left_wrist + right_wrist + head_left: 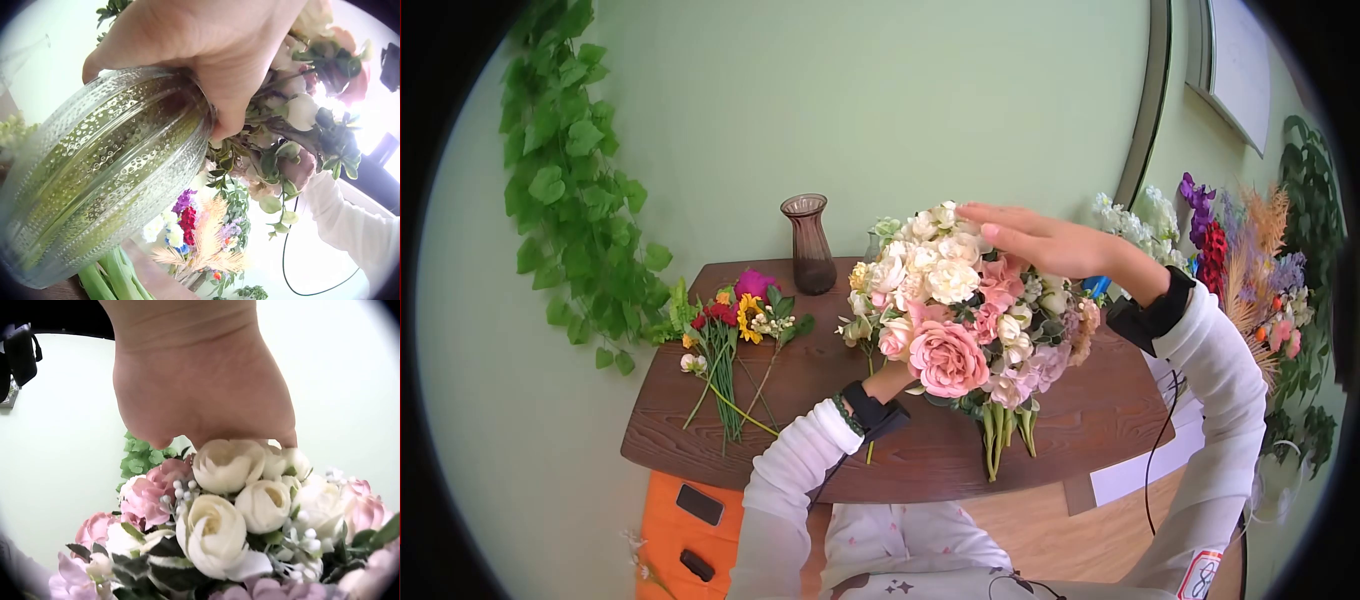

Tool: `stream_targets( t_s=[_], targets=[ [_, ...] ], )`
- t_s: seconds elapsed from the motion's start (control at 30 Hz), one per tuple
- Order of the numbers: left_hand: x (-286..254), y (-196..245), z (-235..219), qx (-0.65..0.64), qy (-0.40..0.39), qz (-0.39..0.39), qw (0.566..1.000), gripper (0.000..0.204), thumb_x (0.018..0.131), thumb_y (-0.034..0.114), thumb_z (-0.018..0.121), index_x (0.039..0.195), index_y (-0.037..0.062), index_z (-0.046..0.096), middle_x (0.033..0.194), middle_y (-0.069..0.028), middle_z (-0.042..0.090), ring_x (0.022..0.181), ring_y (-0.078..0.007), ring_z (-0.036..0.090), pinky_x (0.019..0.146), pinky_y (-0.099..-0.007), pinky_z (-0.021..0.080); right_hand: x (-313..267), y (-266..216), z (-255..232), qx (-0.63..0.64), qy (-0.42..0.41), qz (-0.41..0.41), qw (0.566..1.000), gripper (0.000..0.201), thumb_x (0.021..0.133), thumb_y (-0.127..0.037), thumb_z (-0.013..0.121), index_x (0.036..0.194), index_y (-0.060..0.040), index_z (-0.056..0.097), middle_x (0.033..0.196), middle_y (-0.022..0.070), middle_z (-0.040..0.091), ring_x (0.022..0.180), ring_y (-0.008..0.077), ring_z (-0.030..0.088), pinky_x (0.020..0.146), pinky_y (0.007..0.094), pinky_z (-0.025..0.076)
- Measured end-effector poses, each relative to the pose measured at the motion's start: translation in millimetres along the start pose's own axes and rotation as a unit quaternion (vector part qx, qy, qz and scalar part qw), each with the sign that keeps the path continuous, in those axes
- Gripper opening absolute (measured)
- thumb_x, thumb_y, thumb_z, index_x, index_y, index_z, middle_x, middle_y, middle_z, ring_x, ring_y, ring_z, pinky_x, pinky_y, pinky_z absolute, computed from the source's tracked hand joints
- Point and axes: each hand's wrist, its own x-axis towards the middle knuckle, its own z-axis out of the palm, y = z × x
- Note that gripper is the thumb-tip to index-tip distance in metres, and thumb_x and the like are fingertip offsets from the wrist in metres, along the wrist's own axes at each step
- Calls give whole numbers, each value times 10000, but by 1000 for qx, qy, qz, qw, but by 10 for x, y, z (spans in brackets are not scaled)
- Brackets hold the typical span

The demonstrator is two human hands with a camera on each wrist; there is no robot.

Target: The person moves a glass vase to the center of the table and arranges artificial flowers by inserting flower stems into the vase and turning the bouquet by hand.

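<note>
A full bouquet of pink, white and lilac flowers [953,281] stands over the middle of the table. Beneath the blooms, my left hand [888,381] is mostly hidden in the head view. The left wrist view shows that left hand [200,37] gripping the neck of a clear ribbed glass vase [112,169], its thumb bent over the rim. Green stems show through the glass. My right hand [1050,243] lies over the bouquet's top with fingers straight. In the right wrist view, that hand [206,387] is right at the cream roses [228,465].
A purple-brown glass vase [808,245] stands at the table's back. To the left lie loose flowers, including a sunflower [749,318]. Thick green stems [995,440] rest near the front edge. More colourful flowers [1210,240] stand at the right, beyond the wooden table [700,455].
</note>
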Motion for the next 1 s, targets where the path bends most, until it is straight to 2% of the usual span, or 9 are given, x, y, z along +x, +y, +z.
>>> stream_targets(
  t_s=[0.07, 0.2, 0.37, 0.53, 0.77, 0.8, 0.87, 0.9, 1.0],
  targets=[
    [-3, 30, 14, 0, -1, -4, 1000, 242, 753, 140, 555, 967, 25, 548, 985, -148, 569, 933, -245, 541, 823, -315, 419, 32, 110, 76, -105, 36, -56, 992, 545, 921, -426, 276, 1353, -96, 247, 1407, 139, 198, 1300, 255, 183, 1049, 357, 173],
    [-115, 83, 29, 1, 7, -22, 1000, 239, 751, 140, 556, 961, 25, 550, 979, -150, 572, 928, -247, 544, 819, -315, 422, 52, 36, 87, -144, 55, -75, 985, 527, 909, -411, 326, 1342, -113, 286, 1401, 144, 214, 1283, 273, 214, 1044, 381, 177],
    [-365, 117, 22, 0, 36, -51, 998, 236, 747, 141, 557, 953, 25, 554, 971, -152, 575, 921, -250, 548, 814, -315, 425, 63, 169, 154, -166, 72, -119, 976, 476, 885, -251, 436, 1318, -88, 323, 1336, 146, 342, 1246, 273, 280, 1029, 376, 225],
    [-466, 140, 10, -3, 53, -61, 997, 233, 744, 141, 558, 945, 25, 557, 963, -154, 578, 914, -253, 551, 809, -315, 428, -48, 221, 90, -190, 66, -133, 970, 469, 888, -222, 424, 1325, -94, 313, 1351, 142, 319, 1246, 272, 279, 1031, 370, 217],
    [-427, 156, 7, -11, 62, -56, 996, 228, 739, 142, 559, 934, 25, 561, 953, -157, 582, 904, -256, 556, 803, -315, 432, -253, 198, 33, -38, 75, -82, 993, 451, 926, -271, 348, 1328, -72, 303, 1361, 116, 313, 1261, 224, 270, 1036, 342, 201],
    [-516, -153, 82, -11, 62, -57, 996, 228, 739, 142, 559, 934, 25, 561, 953, -157, 582, 904, -256, 556, 803, -315, 432, -270, 246, 34, 7, 93, -80, 992, 451, 939, -292, 310, 1325, -58, 304, 1361, 112, 313, 1262, 214, 271, 1035, 331, 201],
    [-800, -1040, 270, -16, 13, -190, 982, 209, 713, 208, 587, 798, 17, 594, 787, -155, 614, 774, -275, 596, 705, -350, 463, -286, 323, 54, 9, 115, -57, 992, 456, 945, -303, 280, 1323, -49, 303, 1359, 111, 317, 1262, 212, 273, 1035, 321, 203],
    [-870, -867, 220, 57, 13, -246, 968, 245, 690, 257, 602, 720, 14, 609, 699, -156, 610, 711, -307, 608, 656, -375, 478, -288, 371, 63, 10, 140, -35, 990, 464, 950, -314, 251, 1321, -40, 302, 1356, 109, 320, 1262, 209, 275, 1034, 312, 205],
    [-958, -963, 291, 175, -61, -320, 929, 266, 689, 275, 597, 747, 16, 619, 765, -164, 624, 777, -303, 612, 689, -378, 477, -286, 613, 106, 24, 171, 3, 985, 510, 930, -373, 305, 1311, -34, 316, 1334, 136, 345, 1245, 234, 299, 1024, 321, 217]
  ],
)
